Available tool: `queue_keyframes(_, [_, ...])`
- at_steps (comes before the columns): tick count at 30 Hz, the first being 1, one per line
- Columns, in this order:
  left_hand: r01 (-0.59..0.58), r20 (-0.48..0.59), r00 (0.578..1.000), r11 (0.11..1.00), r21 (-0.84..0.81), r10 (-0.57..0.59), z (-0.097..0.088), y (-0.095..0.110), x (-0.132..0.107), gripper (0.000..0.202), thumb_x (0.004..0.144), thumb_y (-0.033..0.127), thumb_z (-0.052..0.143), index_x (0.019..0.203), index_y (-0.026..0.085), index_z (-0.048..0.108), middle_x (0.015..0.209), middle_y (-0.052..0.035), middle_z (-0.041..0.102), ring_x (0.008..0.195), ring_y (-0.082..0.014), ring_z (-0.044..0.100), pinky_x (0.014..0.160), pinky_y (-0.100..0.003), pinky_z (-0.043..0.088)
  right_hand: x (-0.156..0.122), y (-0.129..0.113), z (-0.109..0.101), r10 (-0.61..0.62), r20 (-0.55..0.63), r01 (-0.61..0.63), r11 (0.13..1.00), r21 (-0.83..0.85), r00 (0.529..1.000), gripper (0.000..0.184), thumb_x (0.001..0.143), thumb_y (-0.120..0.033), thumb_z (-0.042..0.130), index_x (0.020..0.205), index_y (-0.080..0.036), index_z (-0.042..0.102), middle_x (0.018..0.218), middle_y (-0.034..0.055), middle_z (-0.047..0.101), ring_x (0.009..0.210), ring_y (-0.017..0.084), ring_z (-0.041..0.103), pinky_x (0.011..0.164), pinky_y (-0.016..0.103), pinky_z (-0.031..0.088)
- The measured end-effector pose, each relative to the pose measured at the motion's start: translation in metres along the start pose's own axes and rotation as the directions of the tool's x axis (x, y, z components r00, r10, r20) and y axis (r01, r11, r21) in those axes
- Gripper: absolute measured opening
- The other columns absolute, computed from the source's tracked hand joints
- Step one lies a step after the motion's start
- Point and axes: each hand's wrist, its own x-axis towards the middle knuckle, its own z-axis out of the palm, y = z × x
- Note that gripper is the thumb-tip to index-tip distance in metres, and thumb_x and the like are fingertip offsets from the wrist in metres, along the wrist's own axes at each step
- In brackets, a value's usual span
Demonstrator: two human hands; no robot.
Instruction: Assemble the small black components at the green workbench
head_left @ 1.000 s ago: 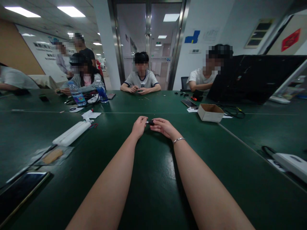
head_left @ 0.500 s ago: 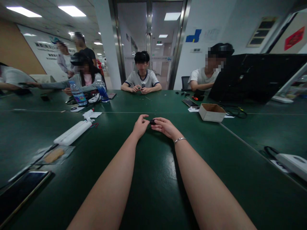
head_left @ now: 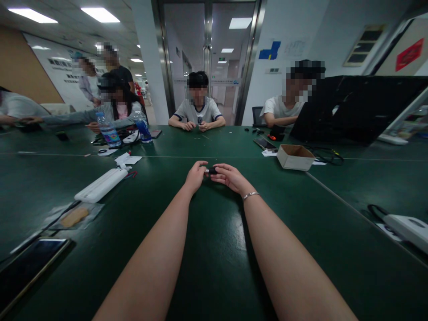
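Observation:
A small black cylindrical piece (head_left: 211, 170) with a shiny metal end lies level between my two hands, just above the green table (head_left: 214, 232). My right hand (head_left: 231, 177) comes from the right and pinches its black body between thumb and fingers. At the other end, my left hand (head_left: 195, 175) has its thumb and fingers closed around the metal tip, which is partly covered. A silver bracelet (head_left: 250, 195) circles my right wrist. The piece is too small to tell its exact kind.
To the left are a white power strip (head_left: 102, 185), a plastic bag with a tan item (head_left: 75, 217) and a phone (head_left: 30, 272). An open box (head_left: 295, 157) stands at right, near a black monitor (head_left: 357, 109). Water bottles (head_left: 109, 131) stand far left. Several people sit around.
A shiny metal end now shows on the black piece beside my left fingers, where only black showed before. My left hand has shifted slightly left; my right hand has hardly moved.

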Motion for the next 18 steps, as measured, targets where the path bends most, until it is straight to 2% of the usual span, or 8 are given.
queue_keyframes(2, [0.016,-0.002,1.000,1.000,0.007,-0.016,-0.0001,0.0017,-0.0009,0.029,0.087,0.027,0.043,0.108,0.016,0.060,0.059,0.0021,0.052,0.057,-0.0126,0.050,0.056,-0.024,0.035,-0.0004,-0.0006,0.0005,0.005,0.007,-0.005,1.000,-0.006,1.000,0.012,0.087,-0.007,0.064,0.096,-0.013,0.061,0.084,0.0075,0.071,0.072,0.018,0.072,0.076,0.031,0.061])
queue_keyframes(6, [0.019,-0.033,0.999,0.999,0.033,-0.018,0.0007,0.0043,-0.0020,0.031,0.082,0.020,0.048,0.111,0.016,0.058,0.064,0.0016,0.056,0.061,-0.0128,0.053,0.059,-0.023,0.037,-0.0009,-0.0011,0.0008,0.008,0.006,-0.008,1.000,-0.005,1.000,0.013,0.087,-0.006,0.063,0.097,-0.013,0.062,0.085,0.0074,0.071,0.073,0.018,0.072,0.076,0.030,0.061])
queue_keyframes(10, [0.043,-0.015,0.999,0.996,0.073,-0.042,0.0015,0.0013,0.0000,0.029,0.089,0.030,0.042,0.104,0.016,0.062,0.057,0.0011,0.053,0.055,-0.0136,0.050,0.055,-0.025,0.035,-0.0010,-0.0010,0.0005,0.004,0.009,-0.004,1.000,-0.010,1.000,0.012,0.086,-0.006,0.063,0.096,-0.013,0.062,0.086,0.0076,0.071,0.070,0.017,0.072,0.074,0.029,0.061])
queue_keyframes(14, [0.027,-0.057,0.998,0.998,0.049,-0.024,0.0016,-0.0001,0.0014,0.027,0.084,0.025,0.051,0.108,0.016,0.059,0.066,0.0007,0.058,0.062,-0.0126,0.054,0.060,-0.023,0.038,-0.0008,-0.0005,0.0005,-0.011,-0.014,0.011,1.000,0.006,1.000,0.013,0.086,-0.004,0.062,0.095,-0.014,0.060,0.085,0.0058,0.070,0.071,0.017,0.072,0.073,0.030,0.061])
queue_keyframes(18, [0.051,0.000,0.999,0.996,0.075,-0.051,0.0019,0.0030,0.0004,0.027,0.088,0.032,0.046,0.100,0.015,0.063,0.057,0.0012,0.054,0.054,-0.0128,0.049,0.055,-0.024,0.036,0.0004,0.0004,-0.0004,-0.015,-0.006,0.015,1.000,-0.005,1.000,0.015,0.084,-0.007,0.066,0.096,-0.014,0.060,0.083,0.0052,0.070,0.071,0.018,0.072,0.074,0.031,0.062])
